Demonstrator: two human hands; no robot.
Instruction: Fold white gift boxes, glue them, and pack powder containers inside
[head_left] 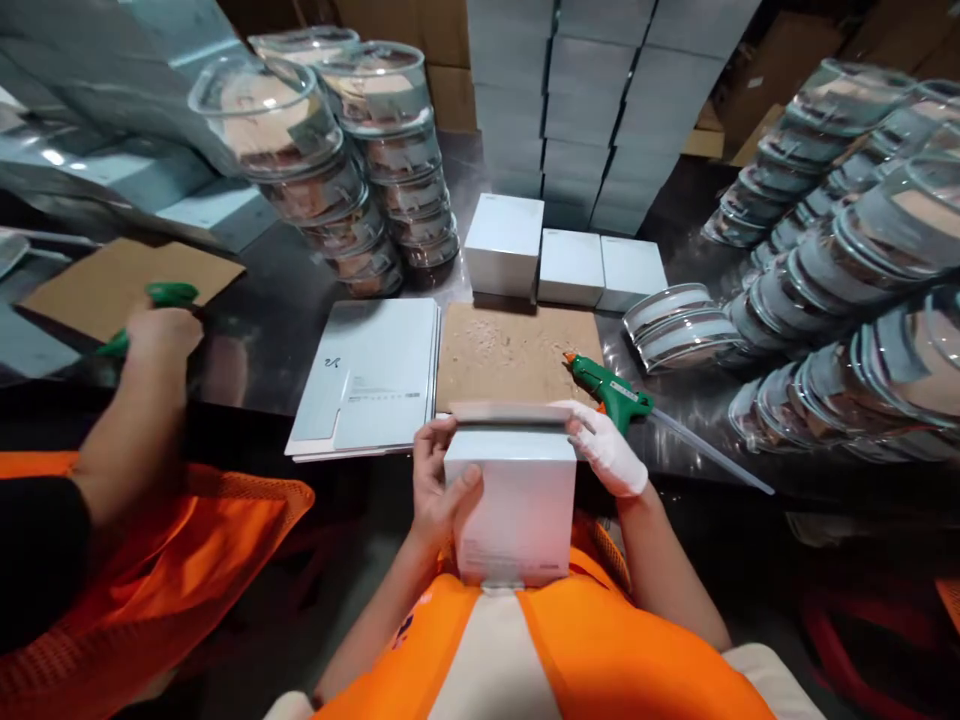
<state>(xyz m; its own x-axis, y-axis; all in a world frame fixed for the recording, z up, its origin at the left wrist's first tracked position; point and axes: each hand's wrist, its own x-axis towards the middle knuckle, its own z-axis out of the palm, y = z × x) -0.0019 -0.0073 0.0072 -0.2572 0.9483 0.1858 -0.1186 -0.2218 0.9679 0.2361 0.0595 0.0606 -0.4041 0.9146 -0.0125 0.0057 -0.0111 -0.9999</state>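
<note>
The left hand point(439, 485) grips the left side of a white box point(514, 510), thumb laid across its front face and fingers curled round the upper left corner, the forearm rising from below beside the orange vest point(600, 650). The right hand point(604, 445), in a white glove, is closed on the box's upper right corner, fingers pressed along the top flap, wrist bent inward. The box is held upright against the person's chest, just off the near edge of the tabletop point(262, 340), its top flap level with that edge.

Directly beyond the box lies a brown cardboard pad point(510, 350) speckled with glue bits, and a green glue gun point(611, 390) rests at the pad's right near corner, just beside the gloved hand, its nozzle pointing left. A stack of flat unfolded cartons point(367, 375) lies left of the pad, reaching to the near edge. Three closed white boxes point(562, 260) stand behind the pad, with stacks of clear round containers point(825, 300) crowding the right side and the back left.

At the left edge a co-worker's hand point(161, 335) holds a second green glue gun point(169, 297) over another cardboard sheet point(127, 285), well apart from the box. The open room is the strip of bare tabletop between the cartons and that co-worker.
</note>
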